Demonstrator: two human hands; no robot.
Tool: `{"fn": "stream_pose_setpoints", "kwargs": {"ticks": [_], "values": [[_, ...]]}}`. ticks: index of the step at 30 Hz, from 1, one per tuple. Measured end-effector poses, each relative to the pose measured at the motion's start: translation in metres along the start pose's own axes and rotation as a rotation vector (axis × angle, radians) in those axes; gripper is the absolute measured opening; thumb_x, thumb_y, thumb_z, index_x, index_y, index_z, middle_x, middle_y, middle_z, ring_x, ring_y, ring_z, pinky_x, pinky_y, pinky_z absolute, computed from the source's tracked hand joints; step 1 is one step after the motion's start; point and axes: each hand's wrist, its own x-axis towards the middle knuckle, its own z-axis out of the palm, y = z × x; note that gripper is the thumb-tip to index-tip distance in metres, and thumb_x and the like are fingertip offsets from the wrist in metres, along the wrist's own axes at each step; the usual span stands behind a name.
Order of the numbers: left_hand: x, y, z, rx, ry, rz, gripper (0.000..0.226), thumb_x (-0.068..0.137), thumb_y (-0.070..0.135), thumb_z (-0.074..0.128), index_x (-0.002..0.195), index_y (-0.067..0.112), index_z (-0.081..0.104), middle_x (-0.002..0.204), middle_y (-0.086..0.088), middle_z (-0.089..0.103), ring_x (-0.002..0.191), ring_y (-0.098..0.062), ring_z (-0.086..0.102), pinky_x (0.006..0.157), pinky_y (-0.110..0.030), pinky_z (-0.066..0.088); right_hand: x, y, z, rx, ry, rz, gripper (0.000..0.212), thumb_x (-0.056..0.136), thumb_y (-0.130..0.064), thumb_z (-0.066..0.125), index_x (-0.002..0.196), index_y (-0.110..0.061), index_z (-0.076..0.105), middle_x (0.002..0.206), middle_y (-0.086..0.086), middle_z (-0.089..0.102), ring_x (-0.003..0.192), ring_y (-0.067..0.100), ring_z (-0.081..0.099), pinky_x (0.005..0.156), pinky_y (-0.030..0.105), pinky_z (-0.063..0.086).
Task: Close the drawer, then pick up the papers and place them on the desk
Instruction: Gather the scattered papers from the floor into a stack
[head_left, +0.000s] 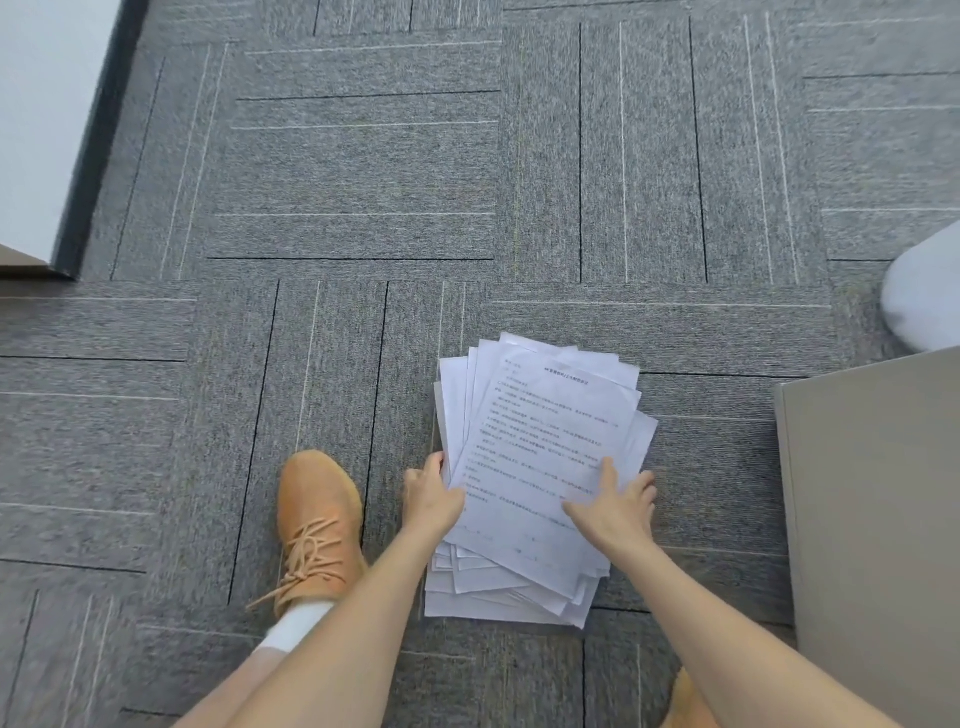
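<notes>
Two bare arms reach down from the bottom of the view toward the floor. Between them lies a messy pile of papers (535, 467) on the gray carpet (363, 182). The sheets are white with printed lines, and they fan out at the corners so many edges show.

The left hand (430, 493) is at the left edge of the pile. Its thumb lies on top of the sheets and its fingers curl at the side, pinching the edge. The right hand (615, 506) lies flat on the top sheet near the right side, with its fingers spread wide and pressing down. It is touching the papers but not closed around them. So the pile sits right between both hands, still flat on the carpet.

An orange shoe (317, 525) with laces and a white sock stands just left of the pile, close to the left hand. A beige cabinet (878, 509) stands to the right, near the papers but not touching them. A white wall (41, 104) shows at the top left.
</notes>
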Motion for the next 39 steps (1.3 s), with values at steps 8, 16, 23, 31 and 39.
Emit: {"fn": "stream_pose_setpoints", "kwargs": {"ticks": [8, 16, 23, 31, 39], "values": [[0.001, -0.001, -0.002, -0.15, -0.071, 0.049, 0.062, 0.087, 0.01, 0.051, 0.144, 0.026, 0.033, 0.139, -0.009, 0.049, 0.106, -0.025, 0.055, 0.091, -0.034, 0.046, -0.012, -0.006, 0.005, 0.011, -0.102, -0.129, 0.093, 0.088, -0.053, 0.053, 0.159, -0.022, 0.002, 0.163, 0.022, -0.022, 0.151, 0.041, -0.018, 0.123, 0.051, 0.001], [-0.001, -0.002, -0.006, -0.588, -0.266, -0.159, 0.04, 0.082, 0.003, 0.071, 0.121, 0.003, 0.062, 0.119, -0.019, 0.069, 0.097, -0.032, 0.069, 0.085, -0.044, 0.056, -0.022, 0.001, -0.011, 0.372, -0.033, -0.148, 0.082, 0.089, -0.027, 0.064, 0.157, -0.018, 0.018, 0.164, 0.004, 0.022, 0.151, 0.025, 0.021, 0.118, 0.044, 0.027], [-0.013, 0.008, -0.025, -0.694, -0.473, -0.158, 0.04, 0.086, -0.002, 0.065, 0.125, 0.002, 0.06, 0.118, -0.019, 0.071, 0.103, -0.037, 0.069, 0.081, -0.05, 0.059, -0.029, 0.007, -0.038, 0.641, -0.074, 0.178, 0.055, 0.09, -0.023, 0.061, 0.14, -0.008, 0.044, 0.135, 0.015, 0.058, 0.108, 0.032, 0.062, 0.085, 0.042, 0.053], [-0.072, 0.064, -0.101, -0.659, -0.495, 0.015, 0.043, 0.09, -0.015, 0.046, 0.125, 0.006, 0.06, 0.125, -0.019, 0.066, 0.114, -0.039, 0.063, 0.095, -0.056, 0.05, -0.097, -0.038, -0.123, 0.803, -0.05, -0.022, 0.026, 0.09, 0.002, 0.055, 0.112, -0.01, 0.061, 0.104, 0.007, 0.067, 0.083, 0.018, 0.063, 0.062, 0.032, 0.048], [-0.245, 0.169, -0.244, -0.654, -0.441, 0.468, 0.056, 0.076, -0.026, 0.036, 0.109, 0.006, 0.066, 0.117, -0.02, 0.07, 0.11, -0.042, 0.064, 0.096, -0.061, 0.048, -0.268, -0.107, -0.281, 0.861, 0.225, -0.474, 0.031, 0.084, 0.008, 0.059, 0.096, -0.02, 0.064, 0.106, 0.01, 0.073, 0.092, 0.027, 0.071, 0.086, 0.046, 0.059]]}}
